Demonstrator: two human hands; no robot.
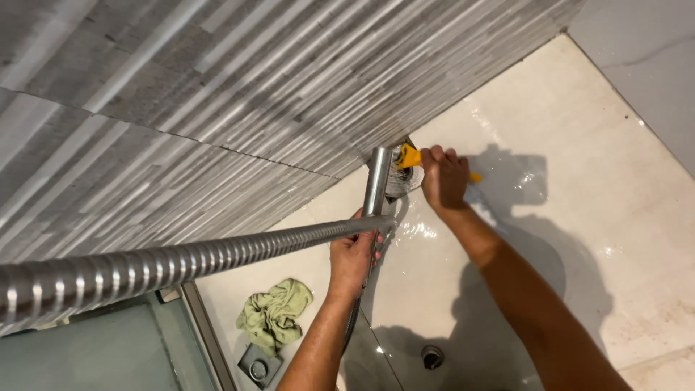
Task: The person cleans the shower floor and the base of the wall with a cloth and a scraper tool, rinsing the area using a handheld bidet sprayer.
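Observation:
My left hand [352,255] grips the handle of a chrome hand shower [376,182], which points toward the foot of the grey ribbed tile wall [217,94]. Its ribbed metal hose [145,269] runs off to the left, close under the camera. My right hand [443,177] holds a yellow-handled brush [410,156] right beside the shower head, at the corner where wall meets the wet cream floor [550,145]. The brush's bristles are mostly hidden behind the shower head.
A crumpled green cloth [274,316] lies on the floor by the wall. A square metal drain cover [258,366] sits just below it. A round floor drain [432,355] is near the bottom centre. A frosted glass panel [87,355] stands at lower left.

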